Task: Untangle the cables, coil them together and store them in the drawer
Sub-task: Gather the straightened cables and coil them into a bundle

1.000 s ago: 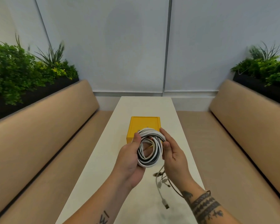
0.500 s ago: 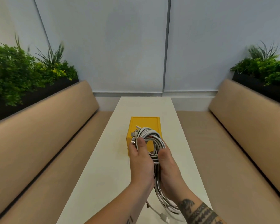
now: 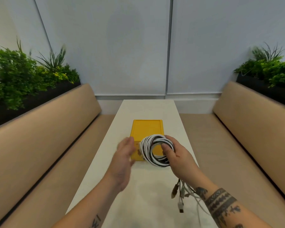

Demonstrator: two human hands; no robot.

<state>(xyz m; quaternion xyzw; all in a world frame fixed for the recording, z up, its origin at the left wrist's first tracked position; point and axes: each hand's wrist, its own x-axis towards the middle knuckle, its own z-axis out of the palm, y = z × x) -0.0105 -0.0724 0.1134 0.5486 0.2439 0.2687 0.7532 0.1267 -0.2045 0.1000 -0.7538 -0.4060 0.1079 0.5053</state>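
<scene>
White and black cables [image 3: 155, 161] wound into one coil, gripped in the right hand [image 3: 177, 160] above the pale table [image 3: 148, 195].
The coil hangs over the near edge of the yellow drawer box [image 3: 146, 129] mid-table. Whether it touches the box is hard to tell. The right thumb goes through the ring and the fingers curl round its outer side. The left hand [image 3: 123, 160] is blurred, its fingers loosely extended and holding nothing, beside the box's near left corner. Loose plug ends [image 3: 179, 196] dangle below the right wrist.

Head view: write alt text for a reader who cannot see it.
The right hand holds a coil of white and black cables above a white table, plug ends dangling below the wrist. The open left hand hovers beside a yellow box.
</scene>
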